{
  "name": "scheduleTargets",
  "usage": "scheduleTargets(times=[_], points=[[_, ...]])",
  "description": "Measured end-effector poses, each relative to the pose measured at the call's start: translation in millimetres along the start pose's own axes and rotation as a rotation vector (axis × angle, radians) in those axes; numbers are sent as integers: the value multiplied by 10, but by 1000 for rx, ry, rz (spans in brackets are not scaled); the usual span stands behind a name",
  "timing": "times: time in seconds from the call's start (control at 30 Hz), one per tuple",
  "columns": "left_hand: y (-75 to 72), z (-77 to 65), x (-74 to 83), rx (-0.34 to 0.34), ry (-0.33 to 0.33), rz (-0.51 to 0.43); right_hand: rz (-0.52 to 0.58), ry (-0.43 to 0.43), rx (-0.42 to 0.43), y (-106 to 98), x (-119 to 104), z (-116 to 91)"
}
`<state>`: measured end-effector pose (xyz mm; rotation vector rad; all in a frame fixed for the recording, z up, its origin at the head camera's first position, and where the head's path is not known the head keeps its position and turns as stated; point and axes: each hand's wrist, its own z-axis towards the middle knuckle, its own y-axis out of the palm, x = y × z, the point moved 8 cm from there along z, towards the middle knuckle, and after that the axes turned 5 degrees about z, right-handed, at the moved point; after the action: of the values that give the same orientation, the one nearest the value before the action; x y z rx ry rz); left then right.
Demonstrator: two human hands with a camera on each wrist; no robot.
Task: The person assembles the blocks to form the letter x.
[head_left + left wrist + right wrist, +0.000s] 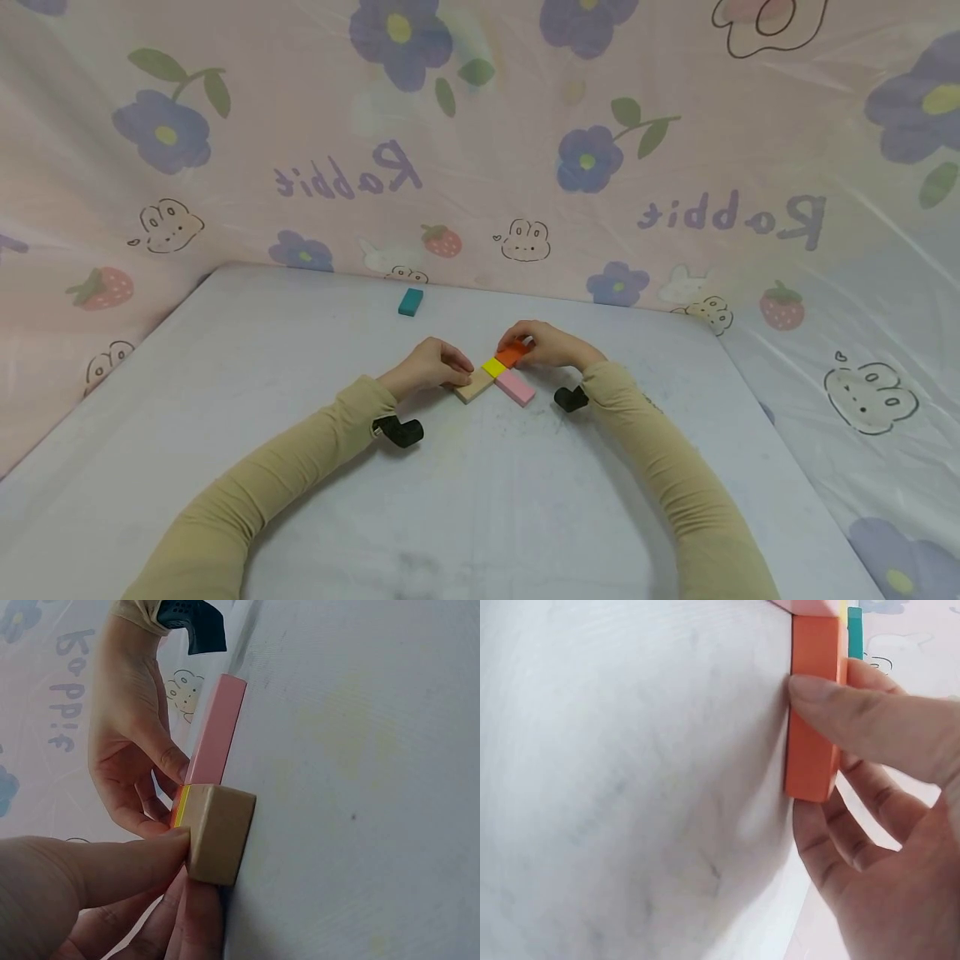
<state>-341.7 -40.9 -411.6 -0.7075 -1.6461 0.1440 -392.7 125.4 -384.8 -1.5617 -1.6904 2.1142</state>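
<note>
Sitting closest, the white table (300, 467) is carrying everything. Left hand (423, 367) is pinching the tan block (474, 386), right hand (547, 343) is gripping the orange block (512, 355), both lying flat and touching the little yellow block (493, 367) mid-table.

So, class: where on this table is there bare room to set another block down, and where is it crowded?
Bare: the near table between the two sleeves, the left side, and the stretch between the teal block and the cluster. Crowded: the centre, where the left hand and right hand grip the wooden block and orange block.
</note>
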Motion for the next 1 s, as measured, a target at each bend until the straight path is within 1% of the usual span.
scheduleTargets(times=[0.27, 0.43, 0.6, 0.77, 1.0], points=[[0, 0, -7, -2, -6, 4, 17, 0, -17, -21, -8, -26], [-3, 3, -2, -5, -3, 3, 53, -31, -26, -100, -32, -49], [-3, 7, -5, -8, -18, -1, 106, -58, -18, -195, -82, -93], [-6, 5, -4, -2, -29, 6, 128, -36, -5, -256, -51, -117], [0, -10, 2, -2, -26, 6, 139, -22, 4, -264, -11, -139]])
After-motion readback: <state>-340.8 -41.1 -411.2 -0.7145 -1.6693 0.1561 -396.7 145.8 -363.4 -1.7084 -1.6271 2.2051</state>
